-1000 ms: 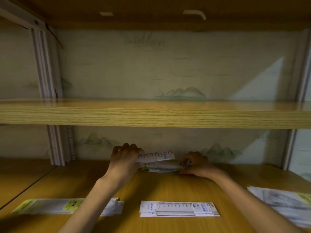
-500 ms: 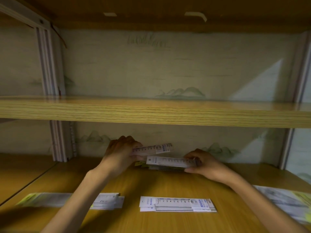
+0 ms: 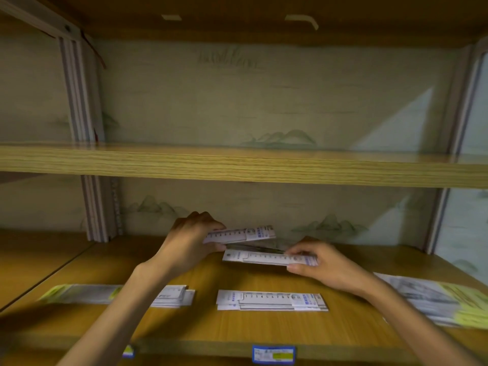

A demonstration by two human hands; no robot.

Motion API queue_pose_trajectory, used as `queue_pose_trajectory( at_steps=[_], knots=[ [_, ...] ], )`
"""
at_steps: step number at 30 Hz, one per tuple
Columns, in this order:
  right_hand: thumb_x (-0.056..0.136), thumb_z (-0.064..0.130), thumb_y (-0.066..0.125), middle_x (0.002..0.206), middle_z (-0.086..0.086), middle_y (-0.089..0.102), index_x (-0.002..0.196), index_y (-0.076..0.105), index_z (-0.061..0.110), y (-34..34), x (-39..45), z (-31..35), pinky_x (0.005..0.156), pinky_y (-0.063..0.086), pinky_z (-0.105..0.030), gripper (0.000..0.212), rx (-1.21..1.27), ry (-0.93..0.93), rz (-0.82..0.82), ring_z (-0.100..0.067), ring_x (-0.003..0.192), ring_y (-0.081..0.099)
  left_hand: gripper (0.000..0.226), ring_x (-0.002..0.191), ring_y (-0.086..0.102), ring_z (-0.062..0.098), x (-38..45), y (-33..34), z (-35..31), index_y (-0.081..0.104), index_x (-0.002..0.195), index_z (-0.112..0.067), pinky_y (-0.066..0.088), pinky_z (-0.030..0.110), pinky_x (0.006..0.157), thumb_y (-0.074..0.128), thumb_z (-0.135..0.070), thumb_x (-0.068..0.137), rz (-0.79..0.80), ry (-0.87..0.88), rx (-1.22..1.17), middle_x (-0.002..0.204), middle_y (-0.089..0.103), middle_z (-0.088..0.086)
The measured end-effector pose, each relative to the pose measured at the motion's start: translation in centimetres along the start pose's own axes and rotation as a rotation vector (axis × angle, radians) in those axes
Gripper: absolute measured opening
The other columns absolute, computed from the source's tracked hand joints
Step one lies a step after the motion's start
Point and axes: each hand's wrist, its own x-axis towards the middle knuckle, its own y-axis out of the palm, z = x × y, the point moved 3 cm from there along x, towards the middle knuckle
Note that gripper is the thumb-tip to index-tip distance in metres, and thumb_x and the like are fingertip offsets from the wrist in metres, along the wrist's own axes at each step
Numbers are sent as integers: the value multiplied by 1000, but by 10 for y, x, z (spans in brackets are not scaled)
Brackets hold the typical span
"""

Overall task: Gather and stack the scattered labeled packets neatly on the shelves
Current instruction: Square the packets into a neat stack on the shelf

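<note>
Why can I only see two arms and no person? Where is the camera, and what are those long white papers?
The camera sits on the person's head and looks forward and down, so you see only their arms and hands, as if through their eyes. They are reaching into a wooden shelf. The left hand holds one long white packet with numbers printed on it, lifted a little. The right hand pinches the end of another packet just below it. More packets lie on the shelf: a neat pile in the middle, a pile on the left partly hidden by the arm, and a pile with yellow labels on the right. The shelf above shows nothing on it from here.
</note>
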Motion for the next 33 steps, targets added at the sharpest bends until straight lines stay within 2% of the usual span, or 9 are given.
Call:
queue_pose_trajectory(
  at_steps=[6,15,17,20,22,25,27,30,33],
  knots=[
    [81,64,65,114,35,51,111,62,53,16,-18,-2,113,32,-50,32,-15,14,79,9,116,44,41,107,51,13,-7,-3,-10,62,125,-34,46,35,90,69,-48,87,-6,33,-13,119,59,-11],
    [78,67,64,120,34,43,120,58,51,30,-35,-3,114,27,-45,46,-52,57,136,12,119,35,45,111,49,12,-16,5,-18,60,129,-35,39,29,86,69,-49,87,8,58,-18,124,57,-11],
    [74,70,66,123,30,45,126,52,50,21,-36,1,114,31,-43,58,-54,85,95,8,119,40,45,114,49,13,-16,4,-18,60,129,-34,40,30,89,69,-48,87,8,55,-23,125,56,-11],
    [68,70,71,126,25,49,129,41,52,2,-35,11,110,36,-36,71,30,99,-124,7,115,44,45,113,49,13,-16,4,-23,59,129,-34,41,31,89,68,-50,87,19,73,-27,123,57,-12],
    [69,69,73,135,24,43,134,38,52,-4,-32,21,110,32,-35,76,9,63,-229,1,125,39,45,113,49,12,-16,6,-30,59,128,-35,40,31,89,66,-52,87,39,89,-46,122,56,-13],
    [73,64,72,137,24,32,142,34,48,2,-31,39,114,28,-39,80,-89,12,-206,-3,132,24,44,120,45,8,-20,14,-43,57,128,-39,39,34,98,63,-57,88,98,124,-86,128,53,-16],
    [73,64,72,133,25,35,139,37,50,9,-29,43,111,29,-37,76,-91,-11,-147,3,126,25,45,126,40,5,-25,19,-50,56,128,-39,36,36,103,61,-57,88,163,137,-145,133,50,-17],
    [76,62,71,122,28,45,126,53,48,22,-26,39,105,26,-31,54,-102,-79,-93,25,113,22,45,124,37,5,-33,24,-57,55,131,-39,34,37,102,61,-56,90,240,143,-176,131,48,-15],
    [79,58,70,117,28,49,119,60,47,29,-24,34,91,23,-23,42,-93,-73,-82,30,110,16,45,124,37,6,-38,25,-61,55,132,-38,32,34,100,62,-54,90,250,144,-167,131,48,-13]
  ],
)
